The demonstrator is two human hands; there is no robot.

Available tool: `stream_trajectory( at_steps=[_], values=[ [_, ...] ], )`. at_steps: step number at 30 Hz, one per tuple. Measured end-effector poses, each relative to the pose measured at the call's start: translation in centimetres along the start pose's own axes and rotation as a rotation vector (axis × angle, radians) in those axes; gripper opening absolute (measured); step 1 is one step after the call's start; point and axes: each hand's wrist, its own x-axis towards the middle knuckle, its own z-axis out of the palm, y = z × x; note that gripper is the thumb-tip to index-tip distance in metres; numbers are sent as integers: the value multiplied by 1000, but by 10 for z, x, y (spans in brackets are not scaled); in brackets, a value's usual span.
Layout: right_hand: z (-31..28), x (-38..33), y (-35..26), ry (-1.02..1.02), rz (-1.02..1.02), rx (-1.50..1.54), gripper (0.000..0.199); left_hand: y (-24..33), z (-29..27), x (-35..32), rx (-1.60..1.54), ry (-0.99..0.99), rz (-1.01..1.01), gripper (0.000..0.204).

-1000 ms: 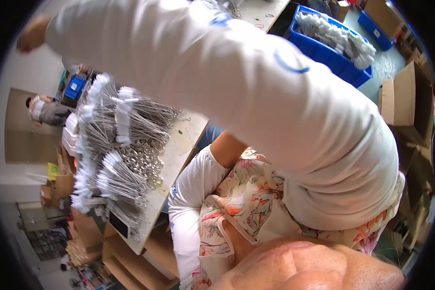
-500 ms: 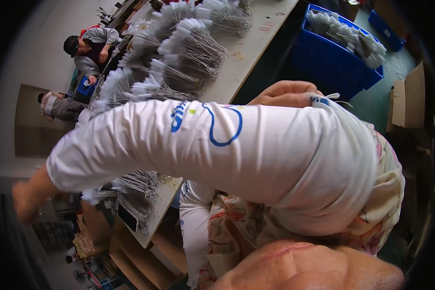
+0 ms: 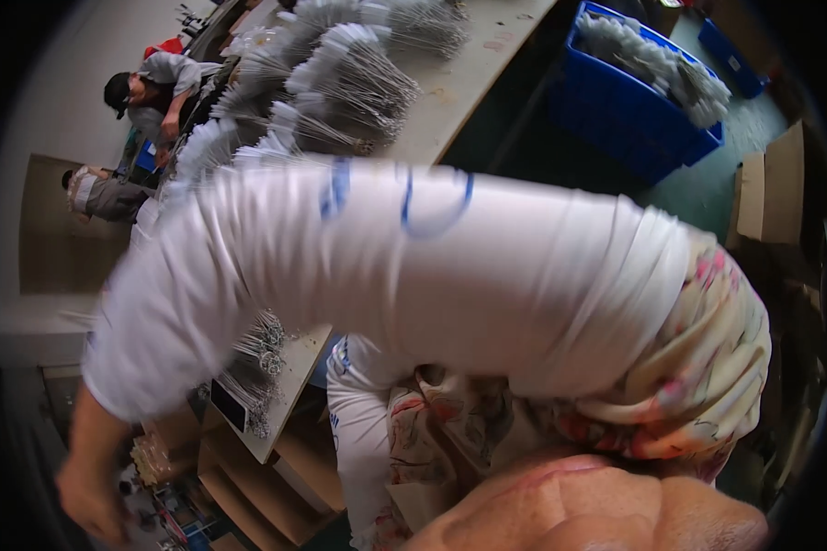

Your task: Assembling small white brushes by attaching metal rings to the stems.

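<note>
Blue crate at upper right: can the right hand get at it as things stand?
Probably not from here: the right hand hangs far off at lower left, while the blue crate sits on the opposite side. Nothing visibly blocks the way.

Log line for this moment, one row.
right hand: low left beyond table edge, blurred, grip unclear | left hand: hidden | wire bundles: on table | blue crate: beside table

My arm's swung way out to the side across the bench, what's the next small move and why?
Probably bring that hand back over the table toward the bundles of white-tagged wires. It hangs blurred and low beyond the table's near end, above the cardboard boxes, touching nothing, and the white sleeve blocks most of the bench. The other hand is out of sight.
</note>
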Motion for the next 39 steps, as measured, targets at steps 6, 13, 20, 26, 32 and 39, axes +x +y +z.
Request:
stream_trajectory(
  at_steps=[6, 13, 20, 26, 32, 39],
  values=[
    [-232, -151, 14, -68, 300, -398, 22, -20, 34, -40, 403, 171, -27, 27],
    [-199, -279, -103, -103, 511, -733, 26, -2, 32, -67, 60, 180, -139, 33],
    [-168, -327, -91, -119, 395, -671, 23, 9, 41, -72, 483, 488, 404, 17],
    [-137, -371, -70, -55, 425, -580, 16, 40, 49, -71, 287, 638, 137, 15],
    [-134, -399, -67, -61, 554, -470, 9, 81, 29, -65, 881, 562, 122, 23],
    [-113, -389, -41, -81, 626, -380, 3, 67, 70, -17, 1655, 496, 665, 24]
  ],
)
